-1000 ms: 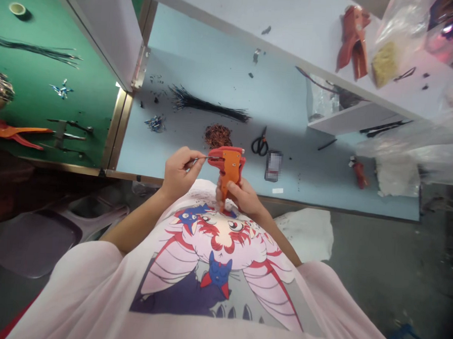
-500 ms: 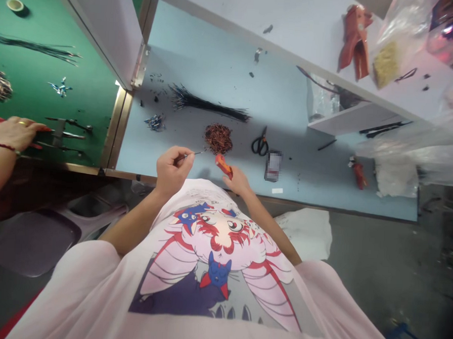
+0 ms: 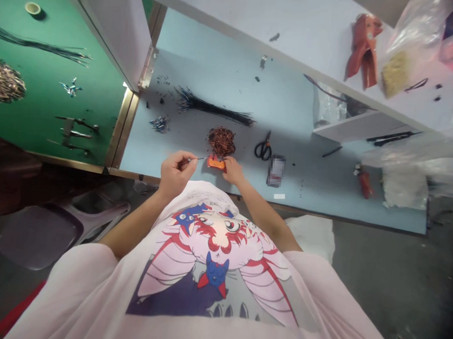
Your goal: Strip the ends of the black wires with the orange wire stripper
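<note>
My left hand (image 3: pixel 177 174) is closed in a pinch around a thin dark wire-like piece (image 3: pixel 200 159), its tip pointing right. That tip ends just beside an orange-and-red tool (image 3: pixel 216 163), whose exact kind is unclear. The fingers of my right hand (image 3: pixel 234 171) are closed on the tool's right end, partly hiding it. Right behind the tool lies a heap of short copper-coloured pieces (image 3: pixel 221 140). Farther back is a bundle of long black wires (image 3: pixel 216 109). A small pile of blue-and-silver pieces (image 3: pixel 159 124) sits to the left.
Scissors (image 3: pixel 264 149) and a blurred phone (image 3: pixel 275 171) lie to my right. A shelf (image 3: pixel 257 19) overhangs the back, with red-brown pliers (image 3: pixel 364 50) on it. On the left, the green table (image 3: pixel 102 82) holds another heap of clippings (image 3: pixel 5 81). A chair (image 3: pixel 36 235) stands below it.
My right hand has turned the orange tool from slanted to nearly level. My left hand still holds the thin piece near it. The co-worker's hand at the green table has gone from view.
</note>
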Demonstrator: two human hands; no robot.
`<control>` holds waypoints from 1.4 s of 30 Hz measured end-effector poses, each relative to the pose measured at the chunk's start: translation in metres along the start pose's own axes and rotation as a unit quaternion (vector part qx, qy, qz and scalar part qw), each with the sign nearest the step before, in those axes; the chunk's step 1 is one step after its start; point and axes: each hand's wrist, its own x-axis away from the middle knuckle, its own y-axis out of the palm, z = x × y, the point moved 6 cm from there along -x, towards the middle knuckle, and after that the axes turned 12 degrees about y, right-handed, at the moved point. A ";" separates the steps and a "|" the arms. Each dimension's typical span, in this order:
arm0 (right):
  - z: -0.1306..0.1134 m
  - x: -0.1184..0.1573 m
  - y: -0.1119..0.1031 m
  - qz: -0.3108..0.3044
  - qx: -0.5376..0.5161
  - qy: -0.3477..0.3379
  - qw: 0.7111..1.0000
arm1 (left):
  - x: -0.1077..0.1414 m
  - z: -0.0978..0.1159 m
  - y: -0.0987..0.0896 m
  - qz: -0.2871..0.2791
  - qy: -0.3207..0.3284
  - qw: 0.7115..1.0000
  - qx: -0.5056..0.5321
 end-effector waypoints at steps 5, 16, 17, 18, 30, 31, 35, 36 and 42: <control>0.022 0.014 -0.010 0.073 -0.002 0.058 0.996 | -0.002 -0.002 0.000 0.013 -0.008 1.000 0.008; 0.039 0.072 0.006 0.041 0.009 0.141 0.989 | -0.008 -0.003 0.021 -0.062 0.000 0.998 0.001; 0.033 0.068 0.002 0.045 0.002 0.146 0.988 | -0.010 -0.002 0.023 -0.074 0.004 0.997 -0.003; 0.027 0.063 -0.003 0.051 -0.006 0.149 0.988 | -0.011 -0.001 0.025 -0.084 0.007 0.996 -0.008; -0.099 0.080 -0.143 0.254 -0.268 -0.093 0.925 | 0.003 0.012 0.020 -0.112 0.113 0.976 -0.151; -0.107 0.084 -0.148 0.247 -0.259 -0.130 0.925 | 0.005 0.012 0.020 -0.118 0.118 0.974 -0.155; -0.120 0.092 -0.150 0.219 -0.219 -0.190 0.932 | 0.008 0.012 0.024 -0.161 0.139 0.961 -0.174; -0.120 0.093 -0.149 0.217 -0.212 -0.184 0.935 | 0.008 0.012 0.025 -0.179 0.149 0.956 -0.180; -0.122 0.102 -0.138 0.208 -0.178 -0.163 0.948 | 0.014 0.011 0.042 -0.298 0.206 0.914 -0.184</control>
